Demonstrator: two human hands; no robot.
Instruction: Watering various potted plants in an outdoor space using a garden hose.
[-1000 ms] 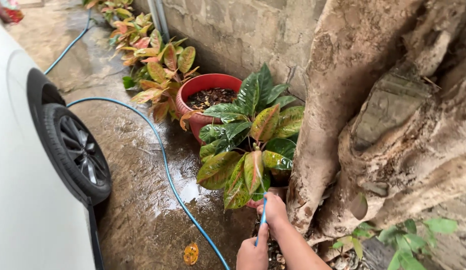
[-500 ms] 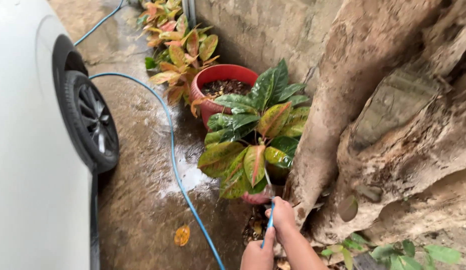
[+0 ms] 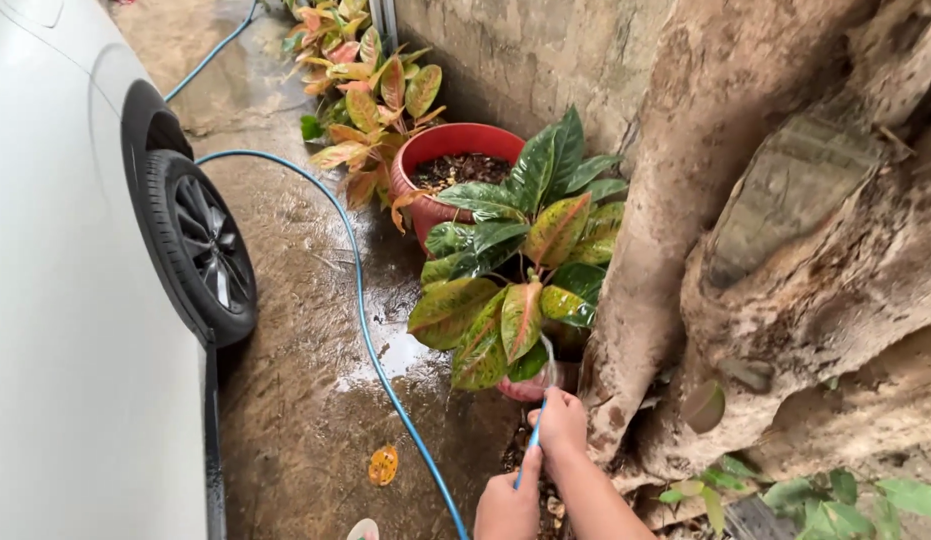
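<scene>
Both hands are sitting low at the bottom edge, close together: my right hand [image 3: 562,422] is wrapping its fingers round the tip of the thin blue hose [image 3: 357,290], and my left hand [image 3: 507,505] is gripping the same hose just behind it. I am seeing a fine stream of water [image 3: 548,352] arcing out of the tip toward the small reddish pot [image 3: 530,387] just ahead. Broad, glossy leaves of the variegated plant [image 3: 515,260], green blotched with yellow and pink, are spreading over that pot. To the right a thick tree trunk [image 3: 785,230] is rising, its bark rough, grey-brown and lumpy. From my hands the smooth hose is curving away over the wet, gritty concrete ground [image 3: 295,400], where a shallow puddle is glistening and a spotted yellow leaf [image 3: 383,465] is lying flat. At left a white car [image 3: 65,330] with a black tyre [image 3: 200,245] is standing. Farther on, a round red pot [image 3: 455,165] of dark soil and orange-leaved plants [image 3: 370,90] are lining a coarse stone wall [image 3: 525,50].
</scene>
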